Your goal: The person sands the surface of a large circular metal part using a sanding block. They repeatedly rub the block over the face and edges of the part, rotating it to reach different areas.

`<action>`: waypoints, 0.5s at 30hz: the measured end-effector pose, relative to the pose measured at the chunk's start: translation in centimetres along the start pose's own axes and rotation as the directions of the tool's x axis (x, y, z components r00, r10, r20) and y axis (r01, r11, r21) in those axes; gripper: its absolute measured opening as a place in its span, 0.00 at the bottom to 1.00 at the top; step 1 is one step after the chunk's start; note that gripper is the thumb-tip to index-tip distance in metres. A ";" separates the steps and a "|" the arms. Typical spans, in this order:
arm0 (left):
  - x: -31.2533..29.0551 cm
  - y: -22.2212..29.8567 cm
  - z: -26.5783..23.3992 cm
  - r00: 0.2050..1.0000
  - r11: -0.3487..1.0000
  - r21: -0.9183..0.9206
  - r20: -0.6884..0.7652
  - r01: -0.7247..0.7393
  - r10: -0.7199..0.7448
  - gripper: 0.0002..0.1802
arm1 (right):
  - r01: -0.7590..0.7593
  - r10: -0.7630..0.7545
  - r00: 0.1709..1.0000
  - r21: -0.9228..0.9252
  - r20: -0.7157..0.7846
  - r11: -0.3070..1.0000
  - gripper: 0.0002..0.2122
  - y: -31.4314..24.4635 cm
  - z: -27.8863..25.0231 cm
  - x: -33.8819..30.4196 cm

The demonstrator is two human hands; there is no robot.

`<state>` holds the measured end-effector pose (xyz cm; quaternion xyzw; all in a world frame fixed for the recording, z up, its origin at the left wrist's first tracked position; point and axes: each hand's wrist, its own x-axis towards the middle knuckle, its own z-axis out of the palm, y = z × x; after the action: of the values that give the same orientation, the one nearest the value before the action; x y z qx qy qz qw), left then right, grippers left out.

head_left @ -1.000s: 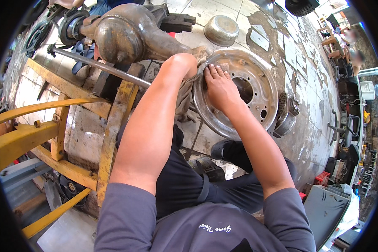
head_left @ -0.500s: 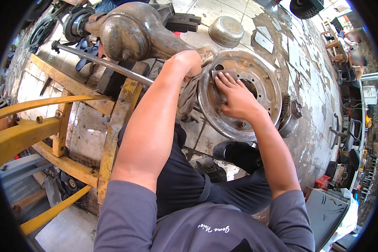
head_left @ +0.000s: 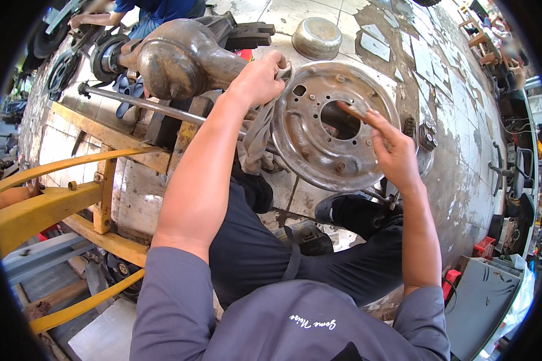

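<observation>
A round metal brake backing plate, with a large central hole and several small bolt holes, is tilted up in front of me. My left hand is closed on a grey-brown rag at the plate's upper left rim; the rag hangs down along the edge. Over the right part of the plate, my right hand pinches a thin brown piece of sandpaper, seen nearly edge-on beside the central hole. The sandpaper looks raised off the metal.
A rusty axle housing and a long metal rod lie at the left, above a yellow steel frame. A metal basin stands beyond the plate. Another person's arm shows at the far left. Broken tiles lie far right.
My right hand has lifted from flat on the plate's left side and moved right, taking the sandpaper along. My left hand has shifted slightly up and left, still with the rag.
</observation>
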<state>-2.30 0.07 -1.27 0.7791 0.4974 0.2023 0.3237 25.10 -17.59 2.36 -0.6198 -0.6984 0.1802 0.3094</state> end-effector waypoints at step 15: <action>-4.8 5.6 2.6 0.843 0.918 0.372 0.530 -0.138 -0.089 0.13 | 0.048 -0.045 0.985 0.015 -0.166 0.999 0.14 0.9 -3.7 -1.6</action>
<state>0.92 -6.76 0.89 0.8596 0.4069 -0.1244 0.2828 28.23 -19.48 4.19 -0.6131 -0.6828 0.1277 0.3763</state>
